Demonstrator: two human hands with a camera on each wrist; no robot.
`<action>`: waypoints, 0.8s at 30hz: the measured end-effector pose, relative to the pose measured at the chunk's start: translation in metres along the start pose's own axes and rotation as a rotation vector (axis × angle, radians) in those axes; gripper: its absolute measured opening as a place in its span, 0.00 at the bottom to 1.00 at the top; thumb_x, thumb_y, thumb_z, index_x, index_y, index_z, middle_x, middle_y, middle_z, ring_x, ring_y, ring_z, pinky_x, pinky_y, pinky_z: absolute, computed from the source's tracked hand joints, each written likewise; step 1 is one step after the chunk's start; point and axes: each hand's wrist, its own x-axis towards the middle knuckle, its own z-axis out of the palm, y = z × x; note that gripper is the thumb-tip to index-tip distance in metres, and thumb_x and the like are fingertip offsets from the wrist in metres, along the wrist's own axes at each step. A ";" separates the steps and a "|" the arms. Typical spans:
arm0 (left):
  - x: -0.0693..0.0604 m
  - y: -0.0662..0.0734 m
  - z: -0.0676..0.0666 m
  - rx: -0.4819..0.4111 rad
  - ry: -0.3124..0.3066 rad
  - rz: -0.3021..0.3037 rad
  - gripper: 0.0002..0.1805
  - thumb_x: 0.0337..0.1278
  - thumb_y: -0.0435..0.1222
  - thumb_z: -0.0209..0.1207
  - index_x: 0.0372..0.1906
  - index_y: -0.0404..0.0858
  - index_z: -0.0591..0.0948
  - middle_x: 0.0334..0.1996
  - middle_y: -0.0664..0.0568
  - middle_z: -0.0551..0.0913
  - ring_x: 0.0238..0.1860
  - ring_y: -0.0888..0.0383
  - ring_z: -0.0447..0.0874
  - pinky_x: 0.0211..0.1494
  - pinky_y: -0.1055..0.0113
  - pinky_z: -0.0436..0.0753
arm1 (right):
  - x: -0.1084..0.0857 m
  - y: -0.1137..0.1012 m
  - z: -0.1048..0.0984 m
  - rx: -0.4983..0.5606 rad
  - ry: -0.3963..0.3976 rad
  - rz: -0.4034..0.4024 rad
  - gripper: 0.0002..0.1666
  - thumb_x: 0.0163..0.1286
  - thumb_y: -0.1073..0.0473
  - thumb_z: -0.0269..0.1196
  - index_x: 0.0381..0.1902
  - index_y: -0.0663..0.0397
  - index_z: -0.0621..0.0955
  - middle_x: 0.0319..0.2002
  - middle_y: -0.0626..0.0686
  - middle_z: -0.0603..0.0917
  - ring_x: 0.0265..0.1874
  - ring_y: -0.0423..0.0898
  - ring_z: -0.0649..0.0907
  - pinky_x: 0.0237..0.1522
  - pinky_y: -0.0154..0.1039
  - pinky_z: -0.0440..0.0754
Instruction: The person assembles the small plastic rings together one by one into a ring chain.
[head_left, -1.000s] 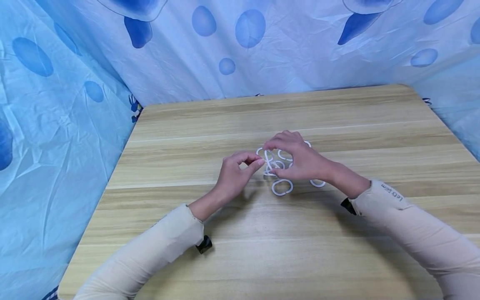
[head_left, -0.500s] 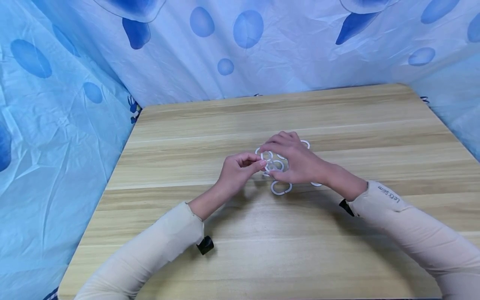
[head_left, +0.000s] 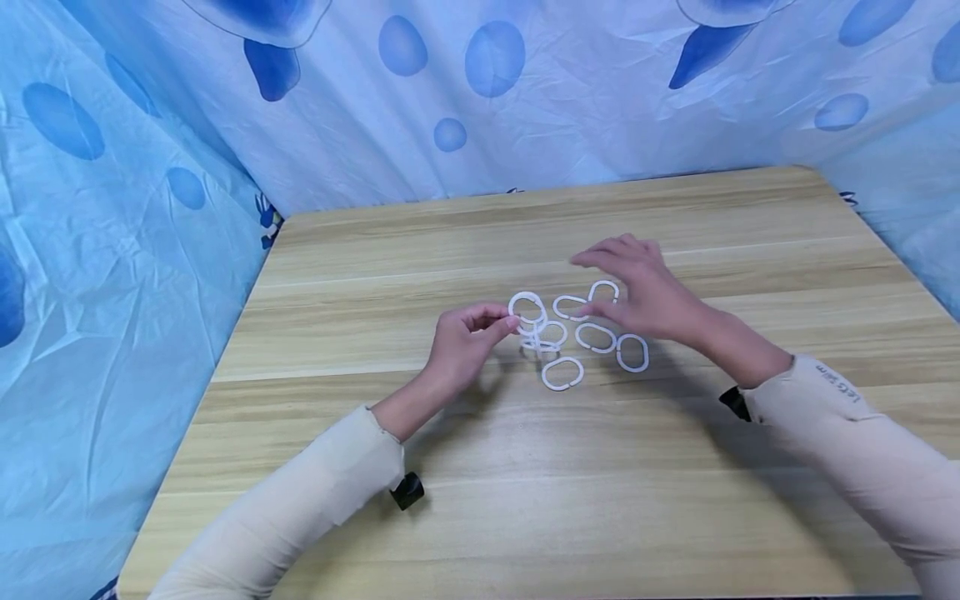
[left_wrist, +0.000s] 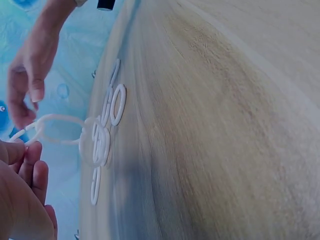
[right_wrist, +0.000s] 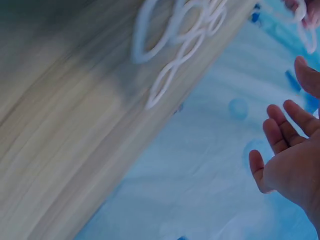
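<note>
Between thumb and fingers, the left hand (head_left: 467,343) pinches a white ring (head_left: 527,294) above the table; other white rings hang linked below it, down to the pile. In the left wrist view a linked ring (left_wrist: 61,117) stretches from the fingertips of the left hand (left_wrist: 22,185) toward the rings lower down. To the right, the right hand (head_left: 651,292) hovers with spread fingers over the loose rings, holding nothing. Its fingers look relaxed in the right wrist view, where the right hand (right_wrist: 295,155) is empty. A separate ring (head_left: 562,359) lies nearest the person.
Several more white rings lie right of the linked ones, among them an oval ring (head_left: 632,336) and a ring (head_left: 596,325). The wooden table (head_left: 525,517) extends around them. A blue patterned curtain (head_left: 337,133) hangs behind and at the left.
The right hand has let go of the rings at the left fingertips and moved right and away, uncovering the loose rings. The left hand has stayed nearly in place, still pinching.
</note>
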 end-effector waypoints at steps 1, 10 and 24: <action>0.000 0.000 0.000 -0.002 0.007 0.005 0.06 0.56 0.36 0.66 0.36 0.37 0.86 0.29 0.52 0.87 0.37 0.57 0.83 0.40 0.71 0.77 | -0.003 0.005 -0.003 -0.008 -0.001 0.035 0.35 0.49 0.59 0.77 0.57 0.56 0.78 0.51 0.55 0.80 0.52 0.53 0.72 0.47 0.53 0.59; 0.001 0.000 0.001 -0.027 0.034 0.021 0.06 0.56 0.36 0.66 0.35 0.37 0.86 0.30 0.48 0.87 0.34 0.62 0.82 0.37 0.73 0.75 | -0.024 0.029 -0.014 -0.030 -0.085 0.204 0.32 0.51 0.61 0.75 0.54 0.58 0.78 0.50 0.58 0.79 0.53 0.55 0.70 0.50 0.57 0.58; -0.001 0.003 -0.003 -0.030 0.050 0.009 0.06 0.57 0.37 0.66 0.36 0.38 0.86 0.30 0.52 0.87 0.36 0.60 0.81 0.39 0.71 0.76 | -0.050 0.035 -0.008 -0.067 -0.237 0.258 0.36 0.50 0.55 0.76 0.57 0.56 0.78 0.52 0.59 0.80 0.56 0.60 0.71 0.52 0.61 0.58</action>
